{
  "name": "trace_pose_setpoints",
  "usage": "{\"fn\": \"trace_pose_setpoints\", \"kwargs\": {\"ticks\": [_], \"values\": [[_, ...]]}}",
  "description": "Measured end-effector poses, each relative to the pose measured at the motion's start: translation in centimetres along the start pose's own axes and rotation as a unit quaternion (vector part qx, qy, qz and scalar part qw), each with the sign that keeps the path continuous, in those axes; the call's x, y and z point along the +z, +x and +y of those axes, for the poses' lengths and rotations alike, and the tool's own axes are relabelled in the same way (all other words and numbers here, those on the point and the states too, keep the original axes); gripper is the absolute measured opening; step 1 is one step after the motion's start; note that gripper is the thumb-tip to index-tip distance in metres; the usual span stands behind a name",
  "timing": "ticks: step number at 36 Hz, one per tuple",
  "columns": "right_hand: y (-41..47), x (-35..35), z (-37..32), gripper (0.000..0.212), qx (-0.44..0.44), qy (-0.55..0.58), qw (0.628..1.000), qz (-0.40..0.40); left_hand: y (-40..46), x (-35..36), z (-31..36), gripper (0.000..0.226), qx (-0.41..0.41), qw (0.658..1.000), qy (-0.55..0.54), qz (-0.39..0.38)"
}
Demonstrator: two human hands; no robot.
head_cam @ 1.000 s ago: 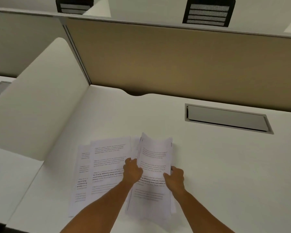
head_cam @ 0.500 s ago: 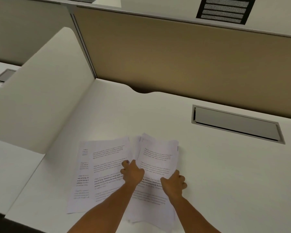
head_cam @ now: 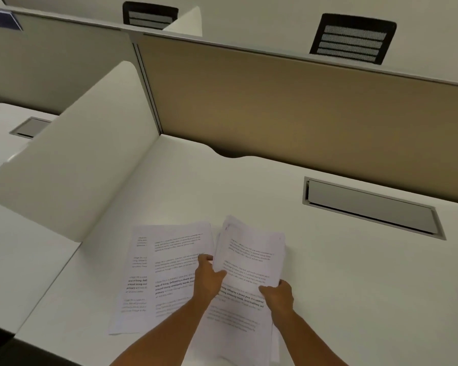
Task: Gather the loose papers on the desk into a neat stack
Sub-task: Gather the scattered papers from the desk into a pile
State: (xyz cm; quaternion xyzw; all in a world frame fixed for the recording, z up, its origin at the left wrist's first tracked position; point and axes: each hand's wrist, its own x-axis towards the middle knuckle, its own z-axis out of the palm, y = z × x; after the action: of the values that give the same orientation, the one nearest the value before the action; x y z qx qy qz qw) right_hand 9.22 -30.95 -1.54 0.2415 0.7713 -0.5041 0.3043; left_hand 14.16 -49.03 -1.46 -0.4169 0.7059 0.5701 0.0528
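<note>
Both hands grip the gathered bundle of papers [head_cam: 249, 262] on the white desk [head_cam: 354, 273]: left hand [head_cam: 209, 280] pinches its left edge, right hand [head_cam: 278, 294] clamps the right edge. Two loose sheets [head_cam: 167, 270] lie just left.

Both bare forearms reach forward; left hand [head_cam: 209, 280] and right hand [head_cam: 278, 293] each pinch closed (thumbs on top)
</note>
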Motion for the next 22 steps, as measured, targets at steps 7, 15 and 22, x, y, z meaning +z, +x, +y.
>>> {"fn": "trace_pose_setpoints", "kwargs": {"ticks": [7,15,22], "values": [[-1.8,0.1,-1.4,0.027,-0.07,0.038,0.996,-0.037,-1.4,-3.2,-1.0,0.025,0.036,0.994,-0.099,-0.023],[-3.3,3.2,-4.3,0.018,-0.12,-0.023,0.986,-0.11,-2.5,-6.6,-2.1,0.035,0.015,0.988,-0.131,0.077],[-4.7,7.5,-5.4,0.019,-0.124,-0.081,0.98,-0.135,-2.8,-9.1,-3.0,0.035,-0.01,0.986,-0.108,0.123]]}}
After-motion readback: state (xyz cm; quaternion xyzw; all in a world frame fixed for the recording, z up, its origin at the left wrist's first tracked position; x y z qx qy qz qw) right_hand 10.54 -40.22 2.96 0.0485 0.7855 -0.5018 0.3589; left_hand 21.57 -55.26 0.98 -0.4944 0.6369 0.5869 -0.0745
